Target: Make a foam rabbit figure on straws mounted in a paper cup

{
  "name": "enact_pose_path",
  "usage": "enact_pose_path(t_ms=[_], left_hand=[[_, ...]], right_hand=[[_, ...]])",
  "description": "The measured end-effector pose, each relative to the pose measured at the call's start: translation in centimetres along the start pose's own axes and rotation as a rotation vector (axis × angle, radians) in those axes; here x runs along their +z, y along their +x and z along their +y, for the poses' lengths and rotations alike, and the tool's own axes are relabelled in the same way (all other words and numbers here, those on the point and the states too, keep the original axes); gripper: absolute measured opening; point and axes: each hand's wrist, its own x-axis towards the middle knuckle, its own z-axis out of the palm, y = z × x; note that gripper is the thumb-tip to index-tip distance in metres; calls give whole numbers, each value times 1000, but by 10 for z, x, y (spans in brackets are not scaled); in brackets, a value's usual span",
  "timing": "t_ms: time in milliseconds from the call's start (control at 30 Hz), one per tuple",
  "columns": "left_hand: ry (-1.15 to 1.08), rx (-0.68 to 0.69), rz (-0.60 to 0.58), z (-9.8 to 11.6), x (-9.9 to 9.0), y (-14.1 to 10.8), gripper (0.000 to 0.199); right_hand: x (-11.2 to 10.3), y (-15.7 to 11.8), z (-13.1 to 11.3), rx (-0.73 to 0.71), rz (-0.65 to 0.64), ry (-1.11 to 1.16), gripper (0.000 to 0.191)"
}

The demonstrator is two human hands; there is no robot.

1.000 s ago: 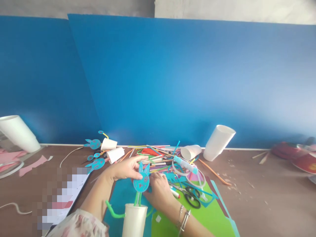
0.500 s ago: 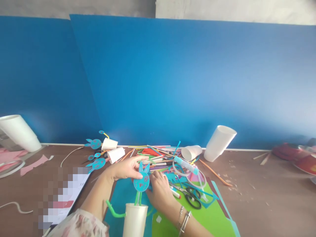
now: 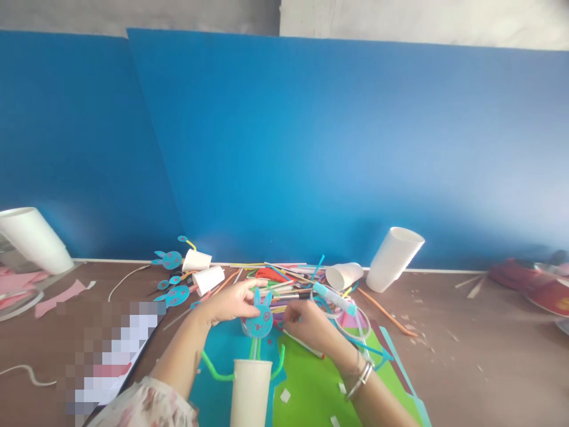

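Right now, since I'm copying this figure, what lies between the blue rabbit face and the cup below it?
Green stems link the rabbit face to the cup, in the head view.

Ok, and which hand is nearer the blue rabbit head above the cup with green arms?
Left. The left hand has its thumb on the rabbit head, at its left edge; the right hand is off to the right, apart from it.

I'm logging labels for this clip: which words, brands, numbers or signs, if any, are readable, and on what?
None can be read.
Blue rabbit head: drawn face, no legible text.
Screen at left: partly pixelated, illegible.
Light-blue tube: any print too small.
Red item, right edge: any marking too blurred.
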Motion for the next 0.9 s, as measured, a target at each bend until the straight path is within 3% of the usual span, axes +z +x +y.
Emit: enact_pose_path(t_ms=[233, 467, 733, 900], left_hand=[[-81, 79, 53, 3, -3, 1, 75], [-129, 110, 56, 4, -2, 1, 78], [-4, 109, 67, 1, 4, 4, 72], [85, 116, 98, 4, 9, 7, 70]], right_hand=[[-27, -2, 12, 76, -231, 290, 11], [-26, -3, 11, 133, -375, 372, 11], [-27, -4, 9, 103, -343, 351, 9], [-32, -7, 10, 145, -403, 325, 13]])
